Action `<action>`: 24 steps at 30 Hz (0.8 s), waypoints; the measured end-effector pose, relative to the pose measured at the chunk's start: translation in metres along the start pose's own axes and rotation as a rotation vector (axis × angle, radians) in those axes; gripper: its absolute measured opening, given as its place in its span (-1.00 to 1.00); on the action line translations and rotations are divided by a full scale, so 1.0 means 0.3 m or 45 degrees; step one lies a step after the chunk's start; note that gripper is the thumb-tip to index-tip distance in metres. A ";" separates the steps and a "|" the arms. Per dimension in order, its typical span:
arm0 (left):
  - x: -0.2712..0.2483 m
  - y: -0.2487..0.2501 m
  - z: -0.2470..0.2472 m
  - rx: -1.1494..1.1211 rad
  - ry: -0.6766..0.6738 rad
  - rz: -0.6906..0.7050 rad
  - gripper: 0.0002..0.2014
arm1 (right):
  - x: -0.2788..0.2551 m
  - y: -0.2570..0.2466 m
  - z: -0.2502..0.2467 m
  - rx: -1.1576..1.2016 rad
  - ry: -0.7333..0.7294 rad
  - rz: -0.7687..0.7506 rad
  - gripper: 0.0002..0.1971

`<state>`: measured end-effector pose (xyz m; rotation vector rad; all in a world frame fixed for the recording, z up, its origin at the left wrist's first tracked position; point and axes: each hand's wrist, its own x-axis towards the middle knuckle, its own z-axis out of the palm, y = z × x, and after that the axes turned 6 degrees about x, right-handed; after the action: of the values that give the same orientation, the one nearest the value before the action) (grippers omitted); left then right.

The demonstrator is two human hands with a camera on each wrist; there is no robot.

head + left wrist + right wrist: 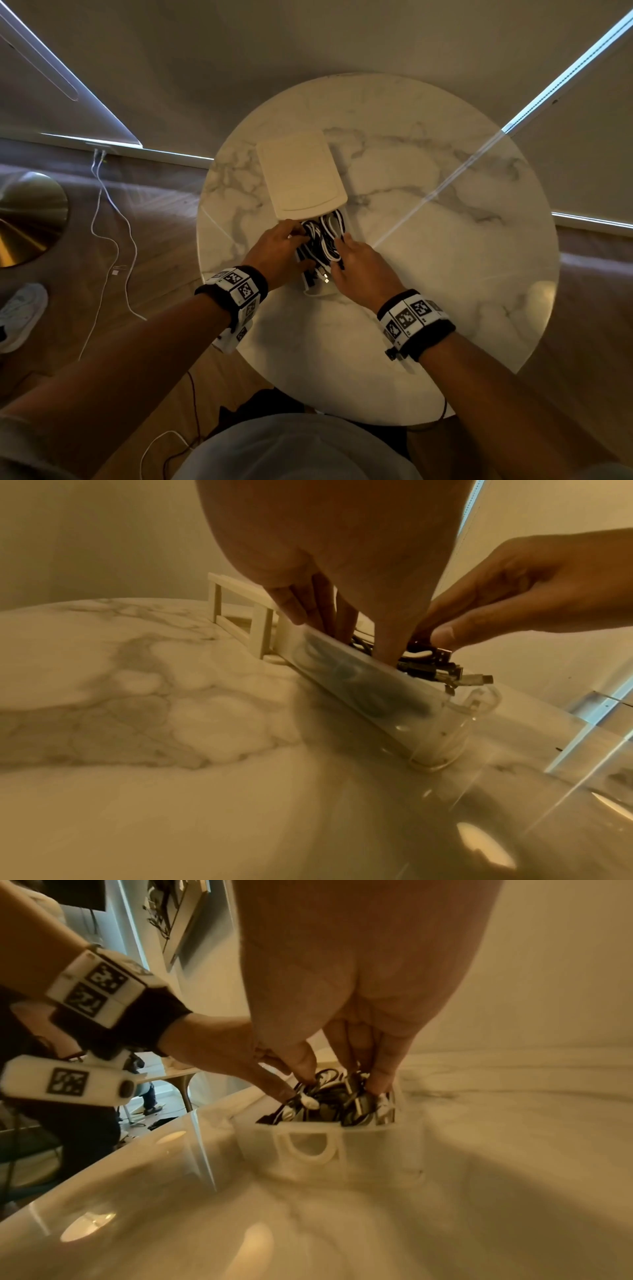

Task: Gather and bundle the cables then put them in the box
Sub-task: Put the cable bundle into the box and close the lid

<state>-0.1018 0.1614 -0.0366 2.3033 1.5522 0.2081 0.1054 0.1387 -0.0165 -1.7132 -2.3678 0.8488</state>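
Fingers down, left hand [281,250], right hand [359,265]

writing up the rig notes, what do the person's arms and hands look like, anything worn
The left hand and right hand are bare, forearms sleeveless. The left wristband and right wristband are black fabric carrying white blocks printed with black square markers. A white camera pod with a round lens hangs under the left one.

A home-like living room — round marble table [445,291] under the left hand [277,253], wood floor [161,219] and a brass base [27,219] off to its left, drawn blinds [342,44] ahead of it, a framed picture [186,920] on a wall.
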 end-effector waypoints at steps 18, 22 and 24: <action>0.013 -0.120 -0.041 -0.410 0.257 -0.293 -0.53 | 0.008 -0.004 0.165 -0.297 0.178 -0.042 -0.34; 0.072 -0.140 -0.056 -0.598 0.102 -0.436 -0.36 | 0.020 -0.023 0.151 -0.319 0.169 -0.050 -0.29; 0.106 -0.155 -0.062 -0.629 0.051 -0.452 -0.33 | 0.033 -0.027 0.150 -0.324 0.168 -0.051 -0.28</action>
<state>-0.1355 0.2102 -0.0388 1.6328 1.6712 0.4844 0.0775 0.1288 -0.0526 -1.7390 -2.4983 0.4281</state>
